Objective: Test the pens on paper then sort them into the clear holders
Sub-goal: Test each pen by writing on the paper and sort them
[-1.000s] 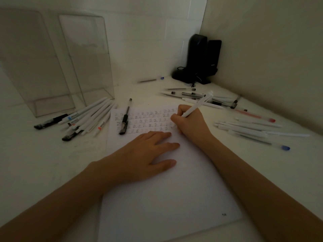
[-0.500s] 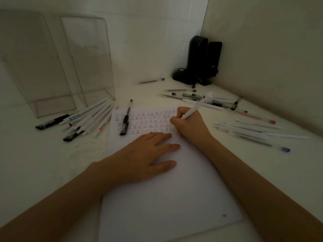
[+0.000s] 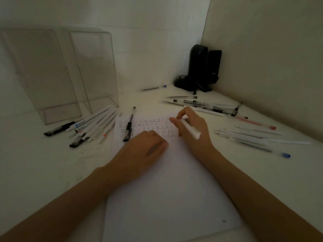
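Observation:
A white sheet of paper (image 3: 171, 189) lies in front of me, with rows of small test marks across its top. My right hand (image 3: 194, 131) holds a white pen (image 3: 190, 131) that lies tilted across the back of the hand, its tip lifted off the marks. My left hand (image 3: 145, 149) rests on the paper with its fingers curled under. A black pen (image 3: 129, 127) lies on the sheet's upper left corner. Two clear holders (image 3: 52, 75) stand at the back left and look empty.
A pile of white and black pens (image 3: 92, 124) lies in front of the holders. More pens (image 3: 206, 103) are scattered behind my right hand, others (image 3: 253, 137) to its right, one with a blue cap (image 3: 286, 155). Black speakers (image 3: 202, 69) stand in the corner.
The right hand stopped writing and lifted, swinging the pen from upright to lying across the hand. The left hand's fingers curled in from flat and shifted slightly up the sheet.

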The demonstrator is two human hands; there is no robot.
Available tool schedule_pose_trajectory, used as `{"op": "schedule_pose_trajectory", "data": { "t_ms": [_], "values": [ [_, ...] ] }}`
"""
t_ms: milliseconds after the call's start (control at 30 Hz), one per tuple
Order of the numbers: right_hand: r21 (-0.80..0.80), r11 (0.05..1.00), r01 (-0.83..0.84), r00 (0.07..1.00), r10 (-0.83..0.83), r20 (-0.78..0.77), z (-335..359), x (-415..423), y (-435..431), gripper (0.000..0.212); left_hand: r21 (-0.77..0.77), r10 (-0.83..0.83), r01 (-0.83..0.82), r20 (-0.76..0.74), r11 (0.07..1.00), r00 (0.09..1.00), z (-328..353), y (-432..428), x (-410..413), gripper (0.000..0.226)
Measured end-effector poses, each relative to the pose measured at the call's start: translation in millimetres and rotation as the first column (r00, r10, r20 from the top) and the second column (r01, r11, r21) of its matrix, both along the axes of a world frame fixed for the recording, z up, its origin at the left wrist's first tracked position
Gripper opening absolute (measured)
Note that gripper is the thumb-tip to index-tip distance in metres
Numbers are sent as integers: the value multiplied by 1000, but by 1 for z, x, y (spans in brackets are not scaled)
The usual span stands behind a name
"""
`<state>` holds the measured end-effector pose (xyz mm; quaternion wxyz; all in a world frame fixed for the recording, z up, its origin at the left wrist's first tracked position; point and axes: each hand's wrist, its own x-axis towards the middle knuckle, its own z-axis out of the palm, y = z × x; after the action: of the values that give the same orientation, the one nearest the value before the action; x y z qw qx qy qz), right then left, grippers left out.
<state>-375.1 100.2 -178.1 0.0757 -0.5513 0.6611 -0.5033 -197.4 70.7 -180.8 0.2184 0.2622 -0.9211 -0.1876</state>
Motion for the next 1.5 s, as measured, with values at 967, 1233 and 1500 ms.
{"op": "schedule_pose_trajectory", "data": {
  "t_ms": [967, 1233, 1500],
  "values": [
    [230, 952, -202, 814, 294, -501, -10, 4, -4, 19, -121, 682, -676, 2, 727, 732, 6, -33, 60, 27],
    [234, 952, -196, 814, 291, -502, -10, 4, -4, 17, -175, 842, -826, 31, 535, 539, 8, -33, 146, 26],
    [264, 949, -172, 793, 292, -534, -11, 2, -6, 23, -264, 835, -794, 114, 548, 539, 18, -17, 135, 51]
  ]
}}
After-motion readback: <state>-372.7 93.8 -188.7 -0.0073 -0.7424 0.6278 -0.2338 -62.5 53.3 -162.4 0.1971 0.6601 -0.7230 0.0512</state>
